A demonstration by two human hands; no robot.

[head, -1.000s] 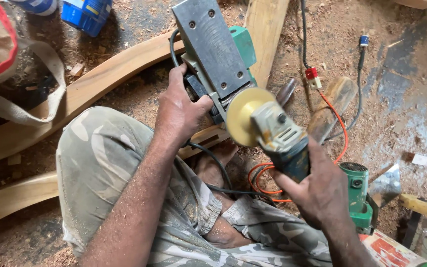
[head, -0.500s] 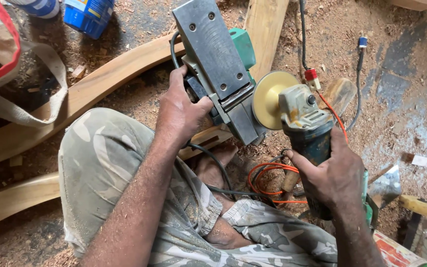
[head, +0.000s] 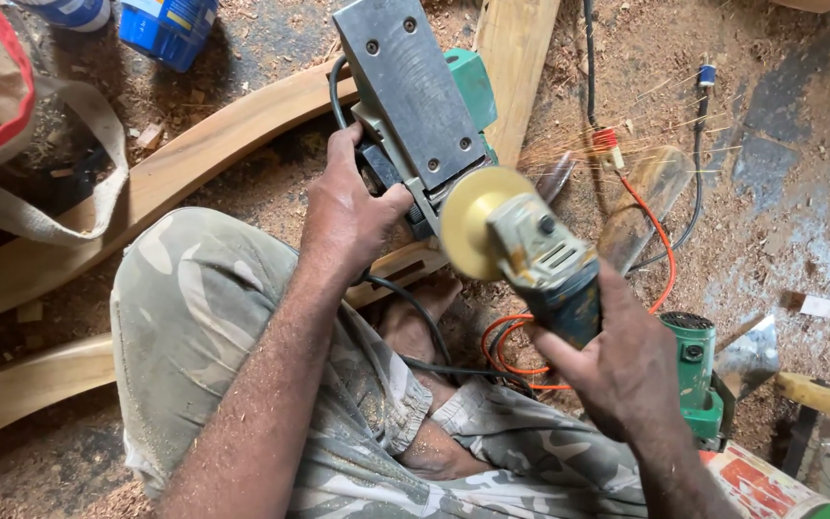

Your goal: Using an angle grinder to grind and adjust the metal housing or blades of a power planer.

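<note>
In the head view, an electric planer (head: 420, 96) is held upside down, with its grey metal sole turned up toward the camera and its green body behind, at about 12 o'clock from the middle of the picture. The left hand (head: 343, 207) is closed around the dark handle part of the planer at its lower left side. An angle grinder (head: 535, 259) is gripped by the right hand (head: 622, 370), whose fingers are wrapped tight around the dark body of the tool. The yellow disc (head: 477, 221) of the grinder is placed against the lower end of the planer sole, and thin sparks (head: 578, 144) are seen flying toward 2 o'clock.

The person is seated on the floor (head: 780, 192), which is covered with sawdust, and camouflage trousers (head: 194, 317) are worn. A black cable (head: 425, 327) is seen running from the planer down over the lap. An orange cable (head: 660, 250) is lying in loops at 4 o'clock from the planer. A second green power tool (head: 694, 370) is standing just beside the right hand, at 3 o'clock from it. Curved wooden pieces (head: 175, 178) are lying on the floor at 9 o'clock, and a straight plank (head: 521, 48) is seen behind the planer. A blue container (head: 165, 29) is placed at 11 o'clock, and a cloth bag (head: 2, 115) is lying at the left edge.
</note>
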